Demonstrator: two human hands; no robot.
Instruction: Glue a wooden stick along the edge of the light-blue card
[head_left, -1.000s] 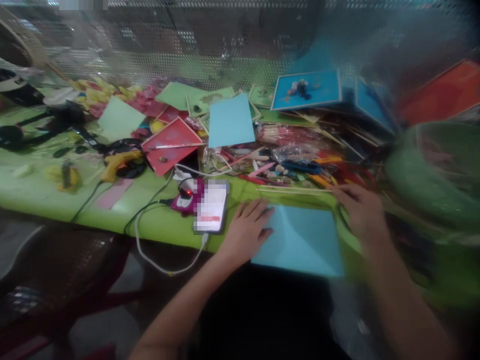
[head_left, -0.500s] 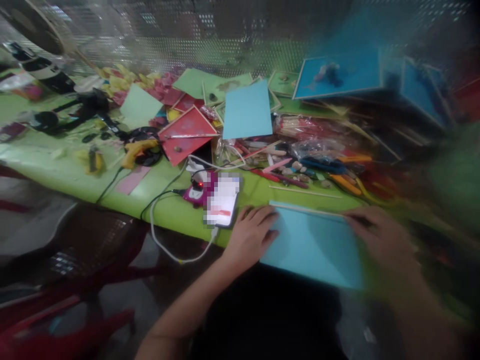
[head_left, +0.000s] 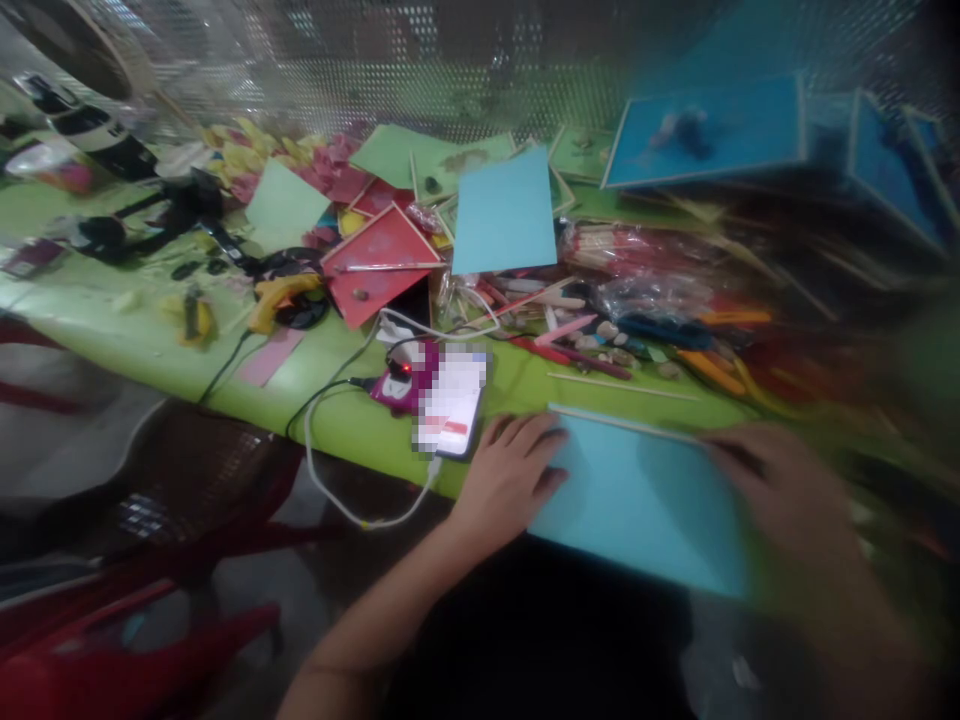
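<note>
A light-blue sheet of card (head_left: pixel 637 505) lies at the table's front edge, partly over my lap. Along its far edge runs a thin pale wooden stick (head_left: pixel 626 421). My left hand (head_left: pixel 510 465) rests on the card's left side, fingers stretched out and its tips near the stick's left end. At the far right corner my right hand (head_left: pixel 784 490) is blurred, its fingers closed on the stick's right end. A second thin stick (head_left: pixel 622 387) lies loose just beyond the card.
Left of the card lie a lit phone (head_left: pixel 454 400) on a white cable and a purple power socket (head_left: pixel 397 385). Farther left is a yellow glue gun (head_left: pixel 281 298). Behind are a loose blue card (head_left: pixel 504 212), a red framed card (head_left: pixel 382 265), pens and blue framed panels (head_left: pixel 705 135).
The whole view has shifted slightly, so the card and right hand appear a little farther right and lower. Both hands keep their places on the card and stick.
</note>
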